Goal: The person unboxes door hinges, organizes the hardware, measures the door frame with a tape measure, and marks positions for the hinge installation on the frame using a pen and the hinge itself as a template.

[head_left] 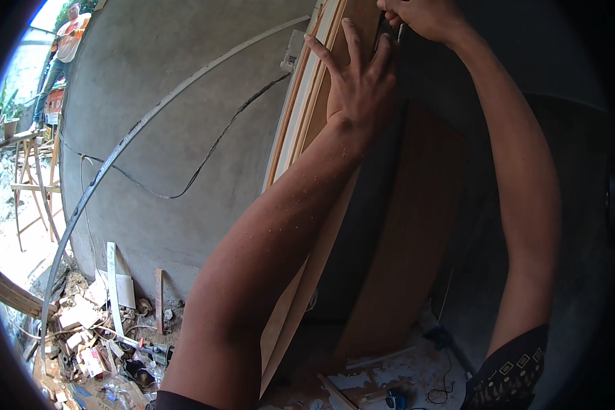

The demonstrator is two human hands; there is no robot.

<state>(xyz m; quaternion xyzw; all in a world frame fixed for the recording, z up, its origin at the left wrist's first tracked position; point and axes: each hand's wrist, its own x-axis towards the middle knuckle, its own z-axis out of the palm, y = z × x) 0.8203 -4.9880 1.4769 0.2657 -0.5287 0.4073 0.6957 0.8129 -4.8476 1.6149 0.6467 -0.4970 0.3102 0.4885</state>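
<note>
A wooden door frame [321, 116] stands upright against the grey wall, its grooved edge toward me. My left hand [362, 82] lies against the upper part of the frame, fingers spread, some over its edge and face. At the top edge of the view my right hand [427, 17] is closed beside the frame, fingers bent together. A thin light-coloured piece [401, 30] shows just under those fingers; its kind is too small to tell. Fine wood crumbs cling to my left forearm.
A pale curved strip [133, 133] and a black cable [215, 147] cross the grey wall [164, 82]. Rubble and scraps [96, 342] cover the floor at lower left. A brown panel [403, 239] leans in the dark room. Another person [67, 41] is outside, far left, near a wooden trestle [31, 184].
</note>
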